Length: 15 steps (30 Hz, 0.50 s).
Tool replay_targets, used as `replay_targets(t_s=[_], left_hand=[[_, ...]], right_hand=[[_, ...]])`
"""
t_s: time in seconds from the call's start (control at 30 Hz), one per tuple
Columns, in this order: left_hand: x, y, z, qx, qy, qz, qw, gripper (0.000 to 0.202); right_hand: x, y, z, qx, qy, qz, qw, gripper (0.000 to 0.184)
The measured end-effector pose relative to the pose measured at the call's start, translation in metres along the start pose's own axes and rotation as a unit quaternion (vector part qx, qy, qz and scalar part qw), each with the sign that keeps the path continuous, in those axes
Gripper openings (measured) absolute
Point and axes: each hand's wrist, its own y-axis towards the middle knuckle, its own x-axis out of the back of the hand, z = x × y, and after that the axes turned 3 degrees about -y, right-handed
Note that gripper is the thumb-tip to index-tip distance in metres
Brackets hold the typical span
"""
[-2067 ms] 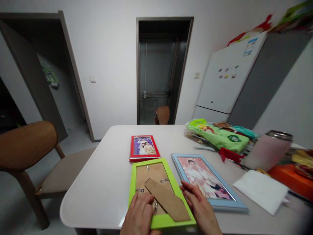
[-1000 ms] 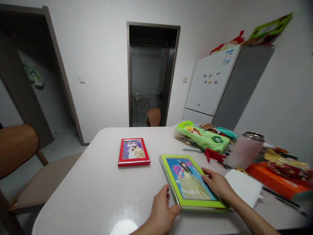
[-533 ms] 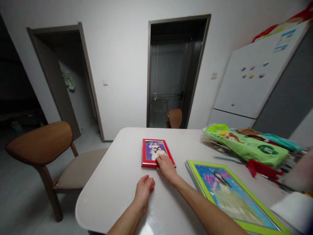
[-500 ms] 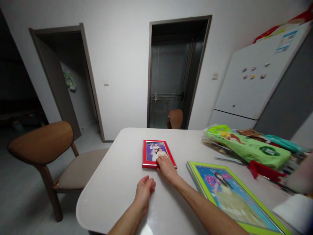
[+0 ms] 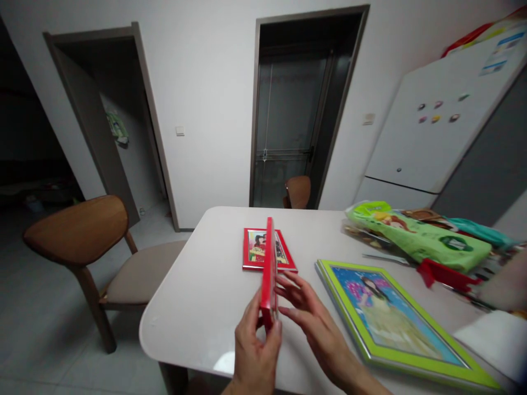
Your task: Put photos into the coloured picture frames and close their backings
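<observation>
We have the slim red rectangular picture frame [image 5: 268, 263] raised upright, edge toward us, its near end clamped between the thumb and fingers of our left hand [image 5: 256, 348]. Our right hand [image 5: 317, 329] is just right of it, fingers spread; whether they touch it we cannot tell. Beyond our grip, a second red rectangular frame with a photo [image 5: 256, 248] lies flat on the glossy white table [image 5: 197, 307].
</observation>
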Motion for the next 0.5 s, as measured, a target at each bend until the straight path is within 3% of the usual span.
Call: replay_targets(t_s=[0.07, 0.17, 0.3, 0.43, 0.5], left_hand=[[0.004, -0.011, 0.0, -0.149, 0.113, 0.074, 0.979, 0.045], [0.006, -0.025, 0.007, -0.307, 0.246, 0.156, 0.906, 0.048], [-0.001, -0.042, 0.022, -0.331, 0.356, 0.193, 0.852, 0.035], [-0.01, -0.049, 0.033, -0.351, 0.392, 0.17, 0.833, 0.023], [-0.012, -0.05, 0.037, -0.369, 0.399, 0.148, 0.826, 0.021]], right_hand=[[0.006, -0.01, 0.008, -0.054, 0.115, -0.057, 0.99, 0.049], [0.019, -0.023, 0.008, -0.132, 0.151, -0.104, 0.974, 0.058], [0.037, -0.028, -0.011, -0.186, 0.079, -0.067, 0.977, 0.057], [0.051, -0.019, -0.039, -0.166, -0.069, -0.032, 0.983, 0.043], [0.056, -0.014, -0.051, -0.144, -0.183, -0.033, 0.972, 0.04]])
